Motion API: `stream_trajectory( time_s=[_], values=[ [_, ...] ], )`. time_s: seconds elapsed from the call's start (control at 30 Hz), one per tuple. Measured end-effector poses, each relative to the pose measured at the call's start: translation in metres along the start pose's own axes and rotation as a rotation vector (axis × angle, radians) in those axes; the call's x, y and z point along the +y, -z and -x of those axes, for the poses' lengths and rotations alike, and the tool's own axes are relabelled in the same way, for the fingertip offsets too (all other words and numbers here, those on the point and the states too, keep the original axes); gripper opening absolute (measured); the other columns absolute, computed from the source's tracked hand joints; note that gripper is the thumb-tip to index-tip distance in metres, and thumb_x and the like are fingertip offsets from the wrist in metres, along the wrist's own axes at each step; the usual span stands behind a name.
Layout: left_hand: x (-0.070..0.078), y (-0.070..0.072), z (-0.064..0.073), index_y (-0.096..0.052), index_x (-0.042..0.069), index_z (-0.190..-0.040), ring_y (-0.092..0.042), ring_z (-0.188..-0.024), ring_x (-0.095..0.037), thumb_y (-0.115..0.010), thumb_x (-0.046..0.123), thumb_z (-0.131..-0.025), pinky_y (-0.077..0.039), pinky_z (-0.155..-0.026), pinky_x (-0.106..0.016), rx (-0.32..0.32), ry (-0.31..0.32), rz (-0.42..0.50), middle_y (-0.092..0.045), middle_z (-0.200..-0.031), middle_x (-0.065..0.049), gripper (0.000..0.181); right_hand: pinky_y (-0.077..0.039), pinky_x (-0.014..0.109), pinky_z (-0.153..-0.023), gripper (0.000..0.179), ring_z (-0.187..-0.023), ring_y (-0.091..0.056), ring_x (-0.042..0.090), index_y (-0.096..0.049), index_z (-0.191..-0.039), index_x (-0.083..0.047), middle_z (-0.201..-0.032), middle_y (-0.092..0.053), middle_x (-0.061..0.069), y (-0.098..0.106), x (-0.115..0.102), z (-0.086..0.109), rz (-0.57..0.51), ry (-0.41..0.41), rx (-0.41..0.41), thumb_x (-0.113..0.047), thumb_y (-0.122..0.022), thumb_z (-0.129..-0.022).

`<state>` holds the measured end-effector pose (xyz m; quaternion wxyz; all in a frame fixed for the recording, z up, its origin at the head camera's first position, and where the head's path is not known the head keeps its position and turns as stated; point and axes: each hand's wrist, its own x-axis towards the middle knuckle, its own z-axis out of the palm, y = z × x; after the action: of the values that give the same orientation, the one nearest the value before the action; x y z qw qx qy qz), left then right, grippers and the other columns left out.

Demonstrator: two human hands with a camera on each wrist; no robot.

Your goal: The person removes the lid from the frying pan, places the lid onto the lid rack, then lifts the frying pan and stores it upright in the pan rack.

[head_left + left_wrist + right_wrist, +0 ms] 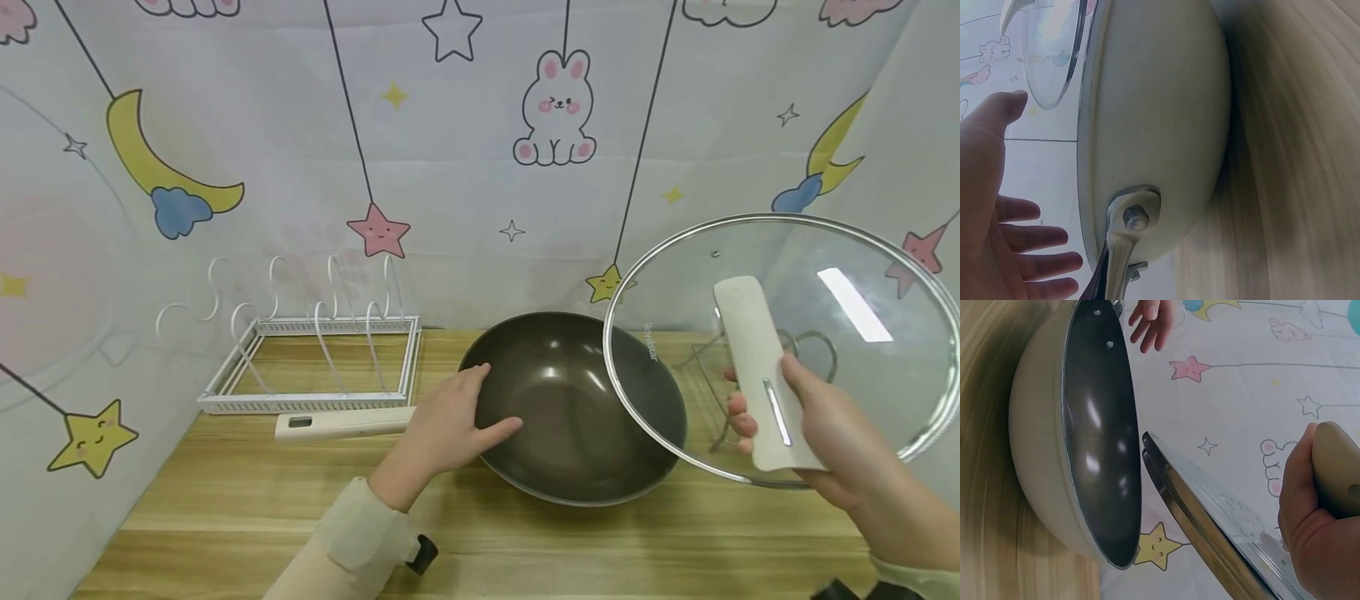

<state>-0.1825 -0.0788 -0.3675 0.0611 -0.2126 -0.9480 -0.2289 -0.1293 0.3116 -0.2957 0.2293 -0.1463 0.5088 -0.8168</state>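
In the head view, a dark-lined pan [570,450] is set on the wooden table [225,508], its cream pan handle [345,423] pointed left. The left hand [446,425] is held at the pan's left rim, beside the handle; its thumb and fingers are spread wide and nothing is gripped. By the right hand [836,442], a glass lid [900,392] is held up, the fingers and thumb being wrapped round its cream grip [750,350]. The pan's right side is partly overlapped by the lid. A white rack [300,404] is placed behind the pan handle.

In the left wrist view, the pale outer wall of the pan is shown, with a bolt [1136,217] at the handle's mount. The left fingers are extended, apart from the rim.

In the right wrist view, the lid is seen tilted, its edge just beside the pan's rim, and the grip is clasped.
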Motion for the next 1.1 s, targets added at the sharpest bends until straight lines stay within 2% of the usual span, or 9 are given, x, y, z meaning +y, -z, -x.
stream_trajectory(
  time_s=[0.43, 1.1],
  values=[
    [0.008, -0.001, -0.003, -0.037, 0.004, -0.143, -0.047, -0.129, -0.033, -0.055, 0.063, -0.084, -0.042, -0.102, -0.048, -0.013, -0.005, 0.007, -0.045, -0.143, -0.015, 0.085, -0.057, 0.038, -0.073, 0.054, -0.082, -0.064, 0.022, -0.044, -0.125, -0.004, -0.099, -0.062, 0.012, 0.007, -0.002, 0.002, -0.049, 0.015, -0.038, -0.043, -0.013, -0.102],
    [0.013, -0.004, -0.006, -0.037, 0.003, -0.142, -0.046, -0.129, -0.033, -0.054, 0.063, -0.084, -0.04, -0.105, -0.048, -0.02, -0.012, 0.022, -0.045, -0.143, -0.015, 0.085, -0.057, 0.038, -0.072, 0.054, -0.08, -0.065, 0.022, -0.046, -0.123, -0.005, -0.098, -0.063, 0.012, 0.016, -0.007, 0.01, 0.012, 0.022, 0.025, -0.043, -0.013, -0.102]
  ],
)
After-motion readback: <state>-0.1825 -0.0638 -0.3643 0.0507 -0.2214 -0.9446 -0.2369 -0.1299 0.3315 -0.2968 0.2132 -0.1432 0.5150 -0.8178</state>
